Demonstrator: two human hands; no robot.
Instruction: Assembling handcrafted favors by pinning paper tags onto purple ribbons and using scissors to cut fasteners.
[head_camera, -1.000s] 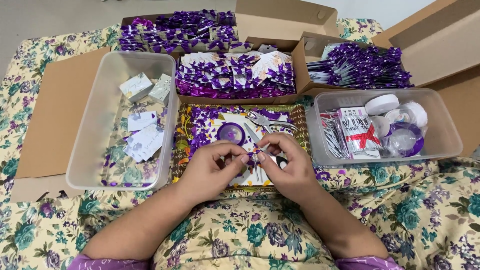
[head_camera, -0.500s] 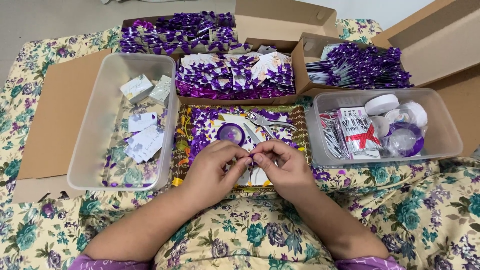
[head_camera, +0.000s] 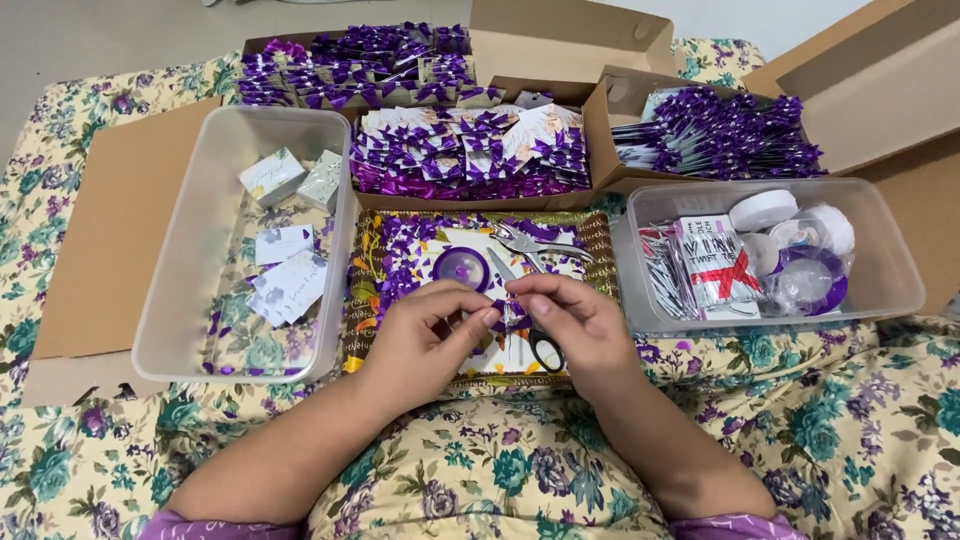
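Right now both hands pinch a small purple ribbon piece (head_camera: 503, 318) btwn thumbs & forefingers: left hand (head_camera: 430, 335), right hand (head_camera: 570, 325). It's shiny, thin, mostly hidden by fingertips; its long axis & pointing can't be told. It sits above the patterned tray (head_camera: 365, 300), near the tray's front edge, w/ scissors (head_camera: 535, 345) just beneath.

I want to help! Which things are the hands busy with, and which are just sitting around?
In use:
left hand and right hand, pinching a small purple ribbon piece
tray under them, with ribbon spool and scissors

Lying about:
clear tub of paper tags
clear tub of tape rolls
boxes of finished purple bows
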